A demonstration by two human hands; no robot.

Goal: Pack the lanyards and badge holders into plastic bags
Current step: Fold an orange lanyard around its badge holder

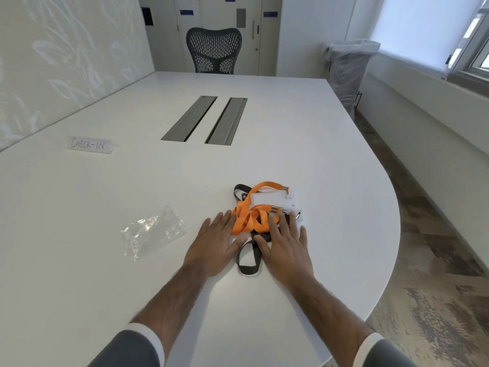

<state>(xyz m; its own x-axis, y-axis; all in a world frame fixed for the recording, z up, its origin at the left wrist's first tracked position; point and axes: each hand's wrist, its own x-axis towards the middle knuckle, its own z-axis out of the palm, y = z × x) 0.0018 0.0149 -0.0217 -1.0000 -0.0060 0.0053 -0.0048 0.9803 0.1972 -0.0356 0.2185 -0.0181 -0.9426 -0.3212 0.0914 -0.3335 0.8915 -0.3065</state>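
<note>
The person is laying both hands flat on a white table, palms down, with every finger straight and a little spread. Neither hand is gripping anything.

The left hand is resting at the left edge of the pile, and its fingertips are touching the tangled orange lanyards. The right hand is pressing down on the pile itself, its fingers lying across orange and black strap. A metal clip is showing just past the right fingertips. Beyond the same fingertips, the clear badge holders are lying flat, partly under an orange loop.

Between the two thumbs, a black lanyard is looping back toward the wrists, and another black loop is poking out beyond the left fingertips at the pile's far side.

The plastic bags, clear and crinkled, are lying on the table to the left of the left hand's little finger, apart from it.

Far beyond the left fingertips, a card reading CHECK-IN is lying on the table. Straight ahead of both hands, two grey cable slots are set in the tabletop, and a dark mesh chair is standing at the far edge. A lined bin is standing well beyond the right fingers, off the table.
</note>
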